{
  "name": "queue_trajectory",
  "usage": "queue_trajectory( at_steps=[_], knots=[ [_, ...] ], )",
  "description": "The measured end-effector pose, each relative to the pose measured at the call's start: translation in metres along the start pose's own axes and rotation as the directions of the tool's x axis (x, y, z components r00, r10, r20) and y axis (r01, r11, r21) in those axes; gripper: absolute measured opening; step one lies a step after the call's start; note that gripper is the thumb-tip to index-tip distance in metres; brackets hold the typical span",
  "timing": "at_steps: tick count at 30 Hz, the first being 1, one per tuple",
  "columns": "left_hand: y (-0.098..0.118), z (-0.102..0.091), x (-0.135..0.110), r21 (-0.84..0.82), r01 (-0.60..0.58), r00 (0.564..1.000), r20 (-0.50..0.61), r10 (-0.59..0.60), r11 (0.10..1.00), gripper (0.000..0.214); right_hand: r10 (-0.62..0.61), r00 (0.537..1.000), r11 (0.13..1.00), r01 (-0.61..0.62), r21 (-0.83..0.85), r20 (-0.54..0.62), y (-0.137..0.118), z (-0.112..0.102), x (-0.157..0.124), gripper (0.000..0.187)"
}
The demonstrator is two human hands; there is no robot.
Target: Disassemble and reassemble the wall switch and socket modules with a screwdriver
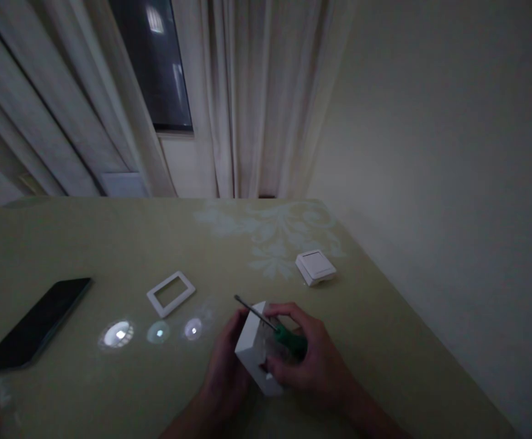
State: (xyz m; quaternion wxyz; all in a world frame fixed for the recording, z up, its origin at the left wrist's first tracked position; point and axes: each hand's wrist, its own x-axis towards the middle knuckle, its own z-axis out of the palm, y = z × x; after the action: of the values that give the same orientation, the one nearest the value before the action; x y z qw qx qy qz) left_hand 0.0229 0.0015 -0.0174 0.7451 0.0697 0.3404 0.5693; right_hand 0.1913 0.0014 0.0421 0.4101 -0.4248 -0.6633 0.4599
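A white box-like housing (250, 336) is tilted between my hands, low in the middle of the head view. My left hand (226, 360) is closed around its left side, fingers partly hidden behind it. My right hand (315, 356) grips a screwdriver (290, 340) with a green handle; its metal shaft points up and left across the top of the housing. The right fingers also touch the housing's right side. Whatever lies inside the housing is hidden by the fingers and dim light.
A white rectangular frame (159, 306) lies left of my hands. To the far right sits a white wall switch (315, 266). A dark flat tablet-like slab (35, 326) rests on the left of the table (124, 244). A wall (453, 183) borders the table's right edge.
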Motion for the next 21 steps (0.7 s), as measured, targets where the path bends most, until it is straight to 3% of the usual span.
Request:
queue_trajectory(
  at_steps=[2,5,7,9,12,15,18,21],
  knots=[
    [-0.001,-0.004,0.006,0.067,-0.102,0.994,-0.021,0.104,0.993,0.031,0.095,0.995,0.973,-0.085,0.217,-0.037,0.010,-0.003,0.002,0.053],
    [-0.001,-0.013,0.013,0.150,-0.173,0.985,-0.003,0.175,0.974,0.044,0.284,0.958,0.820,-0.219,0.528,-0.043,0.024,-0.002,0.005,0.058],
    [-0.001,-0.018,0.013,0.257,-0.218,0.975,0.107,0.197,0.942,0.063,0.355,0.934,0.744,-0.262,0.615,-0.032,0.031,0.001,0.006,0.063],
    [0.003,-0.019,0.006,0.408,-0.327,0.930,0.298,0.214,0.852,0.082,0.362,0.932,0.707,-0.271,0.653,-0.005,0.035,0.006,0.008,0.065],
    [0.015,-0.014,-0.007,0.620,-0.494,0.857,0.467,0.220,0.610,0.078,0.324,0.945,0.692,-0.273,0.668,0.050,0.036,0.010,0.009,0.064],
    [0.036,-0.010,-0.015,0.766,-0.606,0.787,0.540,0.299,0.214,0.078,0.273,0.958,0.747,-0.266,0.609,0.083,0.036,0.002,0.010,0.069],
    [0.056,-0.012,-0.013,0.777,-0.612,0.723,0.626,0.292,-0.149,0.085,0.222,0.971,0.826,-0.237,0.512,0.092,0.040,-0.014,0.012,0.064],
    [0.067,-0.016,-0.009,0.709,-0.610,0.699,0.692,0.180,-0.353,0.083,0.181,0.976,0.906,-0.214,0.365,0.124,0.043,-0.029,0.016,0.064]
  ],
)
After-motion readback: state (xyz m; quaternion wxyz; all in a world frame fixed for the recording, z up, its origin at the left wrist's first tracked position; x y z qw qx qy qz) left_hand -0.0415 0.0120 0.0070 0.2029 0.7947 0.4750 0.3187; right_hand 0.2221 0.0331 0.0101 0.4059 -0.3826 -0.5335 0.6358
